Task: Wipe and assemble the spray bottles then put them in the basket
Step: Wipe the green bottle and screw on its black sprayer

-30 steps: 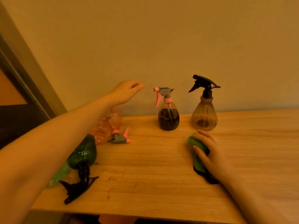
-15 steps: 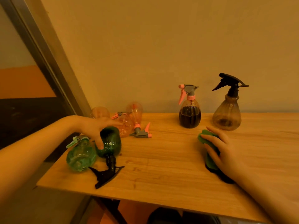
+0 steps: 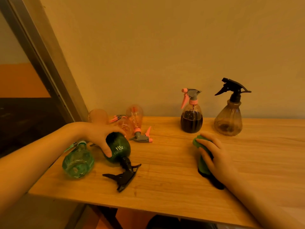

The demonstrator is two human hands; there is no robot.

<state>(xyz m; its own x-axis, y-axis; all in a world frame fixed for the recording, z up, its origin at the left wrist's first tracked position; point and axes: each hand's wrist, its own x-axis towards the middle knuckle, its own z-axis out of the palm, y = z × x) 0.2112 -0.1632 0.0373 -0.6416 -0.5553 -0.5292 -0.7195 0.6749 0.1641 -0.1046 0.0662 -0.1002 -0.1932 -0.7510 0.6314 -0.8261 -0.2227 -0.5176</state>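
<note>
Both hands are low over the wooden table [image 3: 165,192]: my left hand [image 3: 100,134] grips the dark green spray bottle [image 3: 119,148], thumb curled down its near side, the bottle lying with its black trigger head [image 3: 123,176] pointing toward me; my right hand [image 3: 214,156] rests on the green cloth [image 3: 197,142], fingers bent over it. Just left of the dark green bottle lies a light green bottle [image 3: 77,161] on its side. Behind them, near the wall, several orange bottles [image 3: 134,117] lie jumbled together. Farther right, 2 bottles stand upright against the wall: a dark-filled bottle with a pink-and-grey trigger [image 3: 191,116] and a smoky bottle with a black trigger [image 3: 228,118]
</note>
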